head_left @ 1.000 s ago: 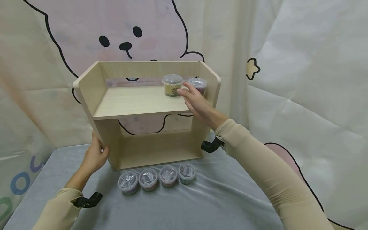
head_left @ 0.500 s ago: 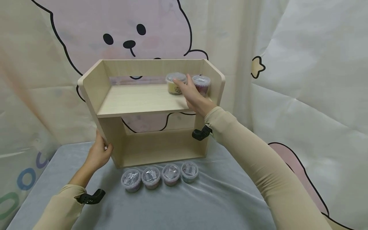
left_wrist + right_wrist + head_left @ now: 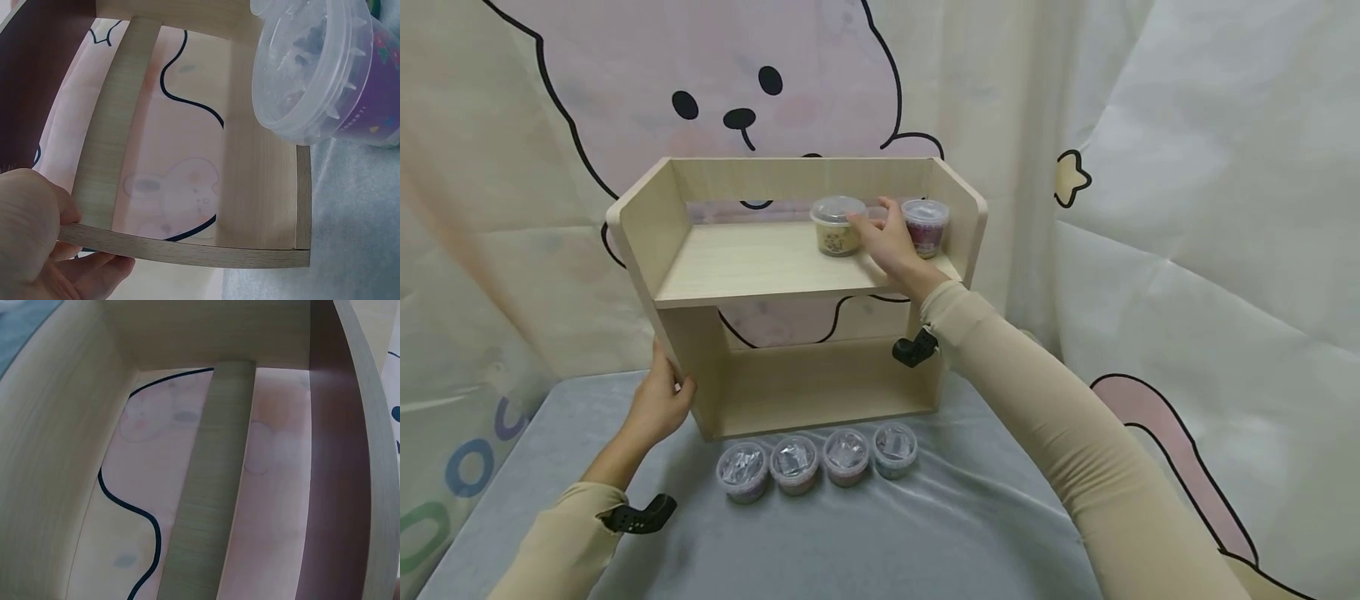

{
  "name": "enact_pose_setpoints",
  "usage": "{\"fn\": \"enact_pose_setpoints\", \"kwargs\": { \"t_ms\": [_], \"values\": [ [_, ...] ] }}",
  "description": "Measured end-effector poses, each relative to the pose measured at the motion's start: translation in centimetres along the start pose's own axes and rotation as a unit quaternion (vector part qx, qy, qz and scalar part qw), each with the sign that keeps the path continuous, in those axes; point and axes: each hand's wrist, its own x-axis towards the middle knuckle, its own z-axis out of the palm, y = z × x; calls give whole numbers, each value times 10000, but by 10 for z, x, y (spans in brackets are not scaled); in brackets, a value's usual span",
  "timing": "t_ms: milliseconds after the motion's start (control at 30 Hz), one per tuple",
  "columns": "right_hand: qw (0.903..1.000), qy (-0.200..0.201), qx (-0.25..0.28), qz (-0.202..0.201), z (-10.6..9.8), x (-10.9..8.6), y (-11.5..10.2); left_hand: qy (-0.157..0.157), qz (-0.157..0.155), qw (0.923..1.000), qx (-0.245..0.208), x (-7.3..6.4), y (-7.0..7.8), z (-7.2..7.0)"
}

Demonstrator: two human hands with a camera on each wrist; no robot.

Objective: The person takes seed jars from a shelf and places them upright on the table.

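My left hand (image 3: 659, 402) grips the left side panel of a pale wooden two-tier shelf (image 3: 730, 258). In the left wrist view, its thumb and fingers (image 3: 94, 275) wrap round the panel's edge. My right hand (image 3: 891, 246) reaches onto the upper tier, its thumb at the right edge of a yellow-labelled lidded tub (image 3: 838, 237). To the hand's right stands a purple tub (image 3: 927, 229). Part of a clear lid (image 3: 877, 213) shows behind the fingers; its tub is hidden. In the right wrist view only the shelf's lower tier (image 3: 209, 487) appears, without the hand.
Several lidded tubs (image 3: 794, 463) stand in a row on the grey cloth (image 3: 820, 550) before the shelf. One purple-labelled tub (image 3: 369, 94) looms close in the left wrist view. Behind the shelf hangs a cream curtain (image 3: 985, 100) with a cartoon bear.
The right hand has reached in between the two upper tubs, and the yellow-labelled tub has shifted left and slightly forward. A clear lid has come into sight behind it. The left hand keeps its hold.
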Motion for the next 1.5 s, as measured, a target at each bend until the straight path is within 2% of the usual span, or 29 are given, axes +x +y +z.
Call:
{"fn": "enact_pose_setpoints", "kwargs": {
  "t_ms": [200,467,800,1200,1300,1500],
  "values": [
    [9985,-405,-342,-153,-2,5,-2,25,25,10000,-47,2,-2,-1],
    [9956,-791,-249,-444,1,15,-3,81,51,9999,-76,3,-2,-2],
    [9941,-720,-347,-738,1,14,3,73,100,9999,-105,1,-1,0],
    [9899,-1207,-262,-691,0,2,5,161,111,9997,-168,-6,-4,4],
    [9896,-1295,-51,-631,-2,-3,3,155,68,9998,-102,-7,-3,3],
    [9873,-1352,461,-699,-16,-18,6,209,195,9996,-59,-3,-3,6]
  ]
}}
